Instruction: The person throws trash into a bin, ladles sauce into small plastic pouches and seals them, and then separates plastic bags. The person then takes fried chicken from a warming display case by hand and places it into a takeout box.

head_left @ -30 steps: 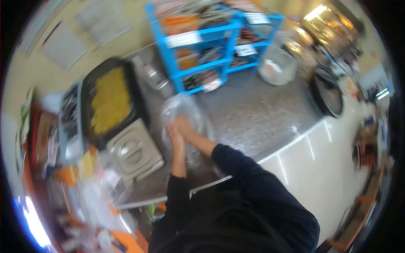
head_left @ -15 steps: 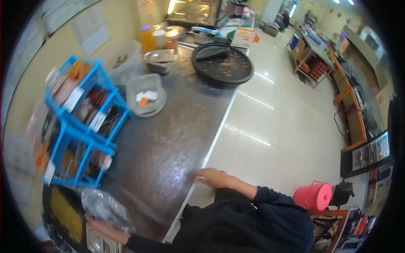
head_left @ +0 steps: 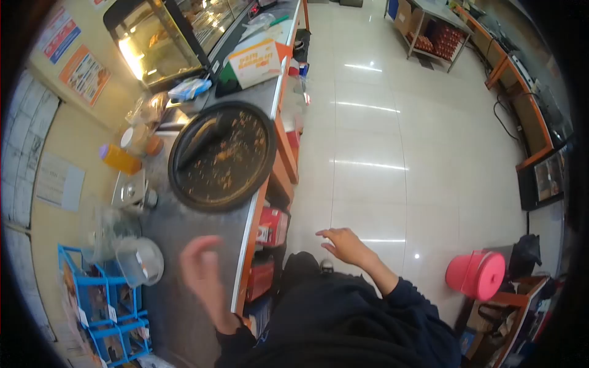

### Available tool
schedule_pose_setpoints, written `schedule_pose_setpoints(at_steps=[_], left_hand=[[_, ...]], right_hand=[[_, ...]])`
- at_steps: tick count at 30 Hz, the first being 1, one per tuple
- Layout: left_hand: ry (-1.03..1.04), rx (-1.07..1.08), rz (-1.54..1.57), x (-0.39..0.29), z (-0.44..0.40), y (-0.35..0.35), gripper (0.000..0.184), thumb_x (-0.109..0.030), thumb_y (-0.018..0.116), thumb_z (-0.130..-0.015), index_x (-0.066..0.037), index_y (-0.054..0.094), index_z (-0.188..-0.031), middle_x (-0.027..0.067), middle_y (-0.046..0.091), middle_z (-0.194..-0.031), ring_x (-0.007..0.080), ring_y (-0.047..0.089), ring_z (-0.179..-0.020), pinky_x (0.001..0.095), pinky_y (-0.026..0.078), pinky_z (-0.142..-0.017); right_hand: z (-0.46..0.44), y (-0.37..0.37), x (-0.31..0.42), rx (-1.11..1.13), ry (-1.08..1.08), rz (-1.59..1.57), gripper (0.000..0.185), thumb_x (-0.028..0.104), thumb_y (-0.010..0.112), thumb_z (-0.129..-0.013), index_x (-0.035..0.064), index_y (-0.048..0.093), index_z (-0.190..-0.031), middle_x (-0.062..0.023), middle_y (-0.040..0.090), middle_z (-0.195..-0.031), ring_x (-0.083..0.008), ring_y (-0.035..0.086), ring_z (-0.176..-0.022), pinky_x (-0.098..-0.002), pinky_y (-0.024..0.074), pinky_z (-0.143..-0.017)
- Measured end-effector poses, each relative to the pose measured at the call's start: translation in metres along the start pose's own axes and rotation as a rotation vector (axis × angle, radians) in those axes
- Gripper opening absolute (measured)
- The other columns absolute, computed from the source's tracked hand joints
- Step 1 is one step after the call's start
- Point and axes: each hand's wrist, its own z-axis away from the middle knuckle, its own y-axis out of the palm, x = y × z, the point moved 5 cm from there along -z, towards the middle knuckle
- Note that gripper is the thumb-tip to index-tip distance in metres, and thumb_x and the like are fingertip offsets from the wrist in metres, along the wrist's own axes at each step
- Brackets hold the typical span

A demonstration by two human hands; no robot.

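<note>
My left hand (head_left: 205, 270), smeared by motion, is over the dark counter top (head_left: 175, 236). Its thumb and fingers are apart and nothing shows in them. Off the counter's edge, above the floor, my right hand (head_left: 345, 246) is empty, fingers loosely spread. Farther along the counter lies a large round black pan (head_left: 266, 138) with orange-brown food bits scattered over it and a dark object (head_left: 199, 146) lying inside. A translucent tub (head_left: 140, 260) with small scraps in it stands left of my left hand, beside blue stacked baskets (head_left: 98, 282) of packets.
Along the wall side stand a lidded metal container (head_left: 133, 191), an orange bottle (head_left: 119, 159) and a white-lidded jar (head_left: 132, 140). Beyond the pan are a printed carton (head_left: 254, 63) and a lit glass display case (head_left: 156, 46). A pink bucket (head_left: 475, 274) is at right.
My left hand has left the clear plastic bag and metal lid near the blue baskets. My right hand has come away from the counter edge. The view has shifted toward the pan.
</note>
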Motion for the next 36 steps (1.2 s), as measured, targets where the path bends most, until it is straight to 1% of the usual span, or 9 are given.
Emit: schedule_pose_setpoints(at_steps=[5, 9, 16, 19, 23, 29, 31, 34, 36], left_hand=[[0.177, 0.970, 0.129, 0.018, -0.028, 0.224, 0.020, -0.007, 0.064, -0.081, -0.005, 0.064, -0.101, 0.0069, 0.063, -0.095, 0.0252, 0.056, -0.096, 0.0357, 0.041, -0.089], [0.325, 1.069, 0.251, 0.026, -0.102, 0.333, 0.021, -0.011, 0.064, -0.082, -0.006, 0.063, -0.103, 0.0065, 0.064, -0.098, 0.0241, 0.058, -0.093, 0.0383, 0.040, -0.093], [0.265, 0.700, 0.231, 0.021, -0.311, 0.454, 0.018, -0.005, 0.058, -0.084, -0.006, 0.063, -0.102, 0.0077, 0.064, -0.092, 0.0240, 0.059, -0.087, 0.0352, 0.041, -0.079], [0.317, 0.751, 0.233, 0.019, -0.365, 0.514, 0.017, -0.005, 0.058, -0.084, -0.005, 0.063, -0.101, 0.0066, 0.064, -0.091, 0.0234, 0.059, -0.087, 0.0345, 0.042, -0.080], [0.347, 0.826, 0.180, 0.043, -0.418, 0.596, 0.017, -0.010, 0.061, -0.084, -0.008, 0.063, -0.101, 0.0036, 0.064, -0.093, 0.0218, 0.058, -0.087, 0.0355, 0.042, -0.083], [0.123, 0.343, -0.068, 0.060, -0.522, 0.596, 0.016, -0.007, 0.061, -0.083, -0.008, 0.063, -0.099, 0.0059, 0.063, -0.091, 0.0238, 0.058, -0.085, 0.0344, 0.042, -0.081], [-0.004, 0.129, -0.160, 0.071, -0.537, 0.574, 0.016, -0.005, 0.060, -0.083, -0.007, 0.064, -0.098, 0.0054, 0.064, -0.092, 0.0229, 0.058, -0.085, 0.0337, 0.043, -0.080], [-0.198, -0.153, -0.150, 0.087, -0.544, 0.547, 0.016, 0.000, 0.058, -0.083, -0.003, 0.063, -0.098, 0.0074, 0.064, -0.098, 0.0231, 0.059, -0.089, 0.0319, 0.044, -0.080], [-0.169, -0.324, -0.185, 0.088, -0.555, 0.535, 0.016, 0.000, 0.058, -0.083, -0.002, 0.062, -0.099, 0.0104, 0.063, -0.100, 0.0247, 0.059, -0.092, 0.0311, 0.043, -0.083]], right_hand=[[-0.078, -0.062, -0.085, -0.056, 0.018, -0.092, 0.031, 0.019, 0.059, -0.084, 0.0104, 0.055, -0.114, -0.0145, 0.063, -0.096, -0.0320, 0.059, -0.092, -0.0429, 0.0439, -0.082], [-0.153, -0.125, -0.171, -0.033, 0.185, 0.046, 0.029, 0.020, 0.058, -0.085, 0.0113, 0.056, -0.112, -0.0118, 0.064, -0.095, -0.0308, 0.060, -0.089, -0.0424, 0.0430, -0.082], [-0.267, -0.322, -0.265, -0.500, 0.359, -0.099, 0.016, 0.014, 0.057, -0.087, 0.0042, 0.062, -0.099, -0.0145, 0.065, -0.086, -0.0255, 0.064, -0.078, -0.0343, 0.0494, -0.071], [-0.333, -0.369, -0.338, -0.677, 0.363, -0.370, 0.020, 0.016, 0.053, -0.092, -0.0003, 0.064, -0.091, -0.0116, 0.065, -0.079, -0.0173, 0.063, -0.073, -0.0270, 0.0480, -0.068], [-0.481, -0.438, -0.392, -0.665, 0.199, -0.468, 0.025, 0.020, 0.050, -0.094, -0.0010, 0.063, -0.092, -0.0106, 0.064, -0.084, -0.0163, 0.060, -0.076, -0.0269, 0.0467, -0.071], [-0.789, -0.509, -0.364, -0.546, -0.262, -0.429, 0.027, 0.025, 0.057, -0.090, -0.0007, 0.061, -0.099, -0.0132, 0.062, -0.088, -0.0201, 0.059, -0.080, -0.0308, 0.0468, -0.070], [-0.898, -0.506, -0.370, -0.478, -0.284, -0.284, 0.037, 0.035, 0.055, -0.091, 0.0011, 0.058, -0.104, -0.0119, 0.064, -0.088, -0.0206, 0.061, -0.079, -0.0325, 0.0471, -0.071], [-1.034, -0.482, -0.390, -0.423, -0.156, -0.003, 0.056, 0.053, 0.048, -0.088, 0.0001, 0.065, -0.081, -0.0177, 0.064, -0.074, -0.0290, 0.062, -0.070, -0.0405, 0.0466, -0.067], [-1.112, -0.441, -0.426, -0.084, -0.030, -0.053, 0.062, 0.057, 0.045, -0.088, 0.0007, 0.065, -0.072, -0.0191, 0.063, -0.068, -0.0258, 0.063, -0.065, -0.0390, 0.0476, -0.064]])
